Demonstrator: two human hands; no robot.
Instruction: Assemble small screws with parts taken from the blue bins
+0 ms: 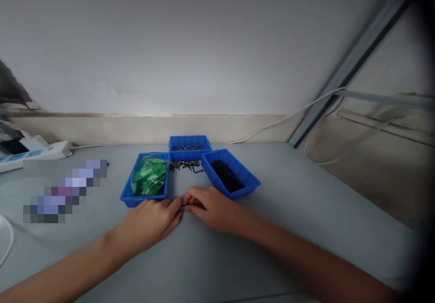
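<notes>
Small dark parts (185,206) sat pinched between the two hands, low on the grey desk (272,230) and just in front of three blue trays. The picture was too blurry to tell what the parts were.

The left hand (149,223) lay flat on the desk with its fingers (171,212) reaching toward the right hand. The right hand (212,207) was curled, and its fingertips (190,202) met the left ones. Both hands looked closed on the tiny dark thing, but how tight the hold was could not be told.

The left tray (126,197) held green bits in clear bags. The back tray (189,140) held small shiny metal pieces. The right tray (251,180) held black pieces. Some loose screws and a little bent key (186,166) lay on the desk between the trays.

A white power strip (34,154) lay far to the left, near the wall. A white cable (288,117) ran along the wall on the right side.

It looked like the person was joining or lining up two little pieces. That was a careful step. The next move would likely need steady fingertips and a soft push, so that the tiny piece did not slip away onto the desk.
</notes>
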